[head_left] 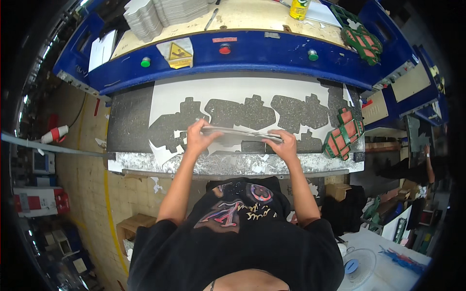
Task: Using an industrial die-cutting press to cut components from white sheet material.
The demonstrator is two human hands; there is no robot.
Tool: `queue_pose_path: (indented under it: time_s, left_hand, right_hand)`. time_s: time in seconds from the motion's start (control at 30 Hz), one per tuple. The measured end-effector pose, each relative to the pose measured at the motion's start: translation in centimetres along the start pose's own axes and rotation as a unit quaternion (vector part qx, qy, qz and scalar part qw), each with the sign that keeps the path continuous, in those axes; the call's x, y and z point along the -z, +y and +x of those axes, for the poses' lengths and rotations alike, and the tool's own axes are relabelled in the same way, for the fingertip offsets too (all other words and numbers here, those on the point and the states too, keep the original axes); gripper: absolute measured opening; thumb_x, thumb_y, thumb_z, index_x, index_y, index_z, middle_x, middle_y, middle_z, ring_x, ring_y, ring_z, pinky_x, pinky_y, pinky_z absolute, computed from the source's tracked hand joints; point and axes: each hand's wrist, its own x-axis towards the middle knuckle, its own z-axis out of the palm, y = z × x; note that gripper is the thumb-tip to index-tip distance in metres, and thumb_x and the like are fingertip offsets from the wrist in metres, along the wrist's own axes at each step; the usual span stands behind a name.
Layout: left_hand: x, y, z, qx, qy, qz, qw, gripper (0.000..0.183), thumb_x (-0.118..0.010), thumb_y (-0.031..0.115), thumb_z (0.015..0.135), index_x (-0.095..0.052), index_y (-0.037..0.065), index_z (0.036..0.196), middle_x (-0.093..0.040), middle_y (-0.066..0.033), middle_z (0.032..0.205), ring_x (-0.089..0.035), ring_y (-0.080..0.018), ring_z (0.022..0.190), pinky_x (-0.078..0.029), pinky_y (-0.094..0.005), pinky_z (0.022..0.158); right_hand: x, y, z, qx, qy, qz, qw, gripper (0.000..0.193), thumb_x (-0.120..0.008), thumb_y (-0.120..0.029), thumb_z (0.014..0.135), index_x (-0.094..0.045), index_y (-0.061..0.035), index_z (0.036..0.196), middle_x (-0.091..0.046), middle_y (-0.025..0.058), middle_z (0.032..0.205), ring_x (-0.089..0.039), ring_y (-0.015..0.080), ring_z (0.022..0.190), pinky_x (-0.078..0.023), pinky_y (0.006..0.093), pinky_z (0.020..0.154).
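Between my two hands is a thin stack of cut grey sheet pieces (241, 132), seen nearly edge-on. My left hand (198, 138) is closed on its left end, and my right hand (285, 144) grips the right end. The stack is above a white sheet (177, 92) full of shaped cut-outs, with the dark cutting bed (128, 116) showing through the holes. At the bed's right end, a green cutting die (343, 135) with pinkish pads lies apart from my right hand.
Behind the bed runs a blue machine beam (262, 51) with a red button (224, 49) and green buttons. Above it, stacked grey cut pieces (167, 12), a yellow can (299, 8) and another green die (361, 43) rest. A fan (358, 266) stands at lower right; another person's arm (429, 167) shows far right.
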Motion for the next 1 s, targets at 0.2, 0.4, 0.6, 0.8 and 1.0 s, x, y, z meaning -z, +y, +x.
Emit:
queue_pose_path:
  time_s: [0.2, 0.4, 0.6, 0.8, 1.0]
  left_hand:
    - [-3.2, -1.5, -2.9, -0.007, 0.078, -0.174, 0.982, 0.048, -0.095, 0.024, 0.068, -0.059, 0.007, 0.094, -0.07, -0.0077, 0.089, -0.069, -0.0191, 0.082, -0.054, -0.0342, 0.076]
    - [-2.9, -3.8, -2.1, -0.075, 0.045, -0.153, 0.984, 0.048, -0.099, 0.02, 0.061, -0.058, 0.007, 0.084, -0.071, -0.0092, 0.092, -0.07, -0.0203, 0.09, -0.055, -0.0356, 0.085]
    - [-1.1, -1.1, 0.5, -0.119, 0.149, -0.026, 0.981, 0.05, -0.1, 0.022, 0.056, -0.062, 0.007, 0.085, -0.071, -0.0126, 0.096, -0.069, -0.0241, 0.099, -0.056, -0.0416, 0.087]
    - [-5.4, -3.7, -0.8, 0.046, 0.148, -0.354, 0.922, 0.066, -0.1, 0.015, 0.054, -0.058, 0.008, 0.105, -0.069, -0.009, 0.098, -0.066, -0.0219, 0.095, -0.054, -0.038, 0.086]
    - [-2.8, -0.3, -0.7, 0.027, 0.028, -0.214, 0.976, 0.076, -0.1, 0.029, 0.056, -0.055, 0.01, 0.115, -0.066, -0.0082, 0.112, -0.062, -0.0237, 0.11, -0.046, -0.0433, 0.101]
  right_hand:
    - [-3.0, 4.5, -5.0, -0.097, 0.099, 0.046, 0.989, 0.088, -0.099, -0.029, 0.055, -0.059, -0.0031, 0.129, -0.065, 0.0162, 0.117, -0.063, 0.0323, 0.111, -0.048, 0.0427, 0.102]
    - [-3.8, 4.6, -4.4, -0.041, 0.094, -0.002, 0.995, 0.054, -0.088, -0.017, 0.068, -0.061, -0.0049, 0.113, -0.063, 0.0136, 0.106, -0.061, 0.0355, 0.105, -0.042, 0.0478, 0.102]
    - [-3.3, 5.0, -2.7, 0.016, 0.051, -0.076, 0.996, 0.038, -0.081, -0.01, 0.075, -0.058, -0.0067, 0.106, -0.061, 0.0145, 0.104, -0.057, 0.0368, 0.101, -0.043, 0.0483, 0.095]
    - [-5.1, 4.9, -3.8, -0.028, 0.055, -0.067, 0.996, 0.087, -0.095, -0.023, 0.057, -0.049, -0.005, 0.13, -0.055, 0.0203, 0.128, -0.05, 0.0422, 0.122, -0.038, 0.0517, 0.107]
    - [-4.3, 2.8, -2.9, -0.032, 0.066, -0.034, 0.997, 0.102, -0.098, -0.027, 0.053, -0.041, -0.0044, 0.135, -0.033, 0.0258, 0.151, -0.032, 0.0469, 0.14, -0.03, 0.0558, 0.116]
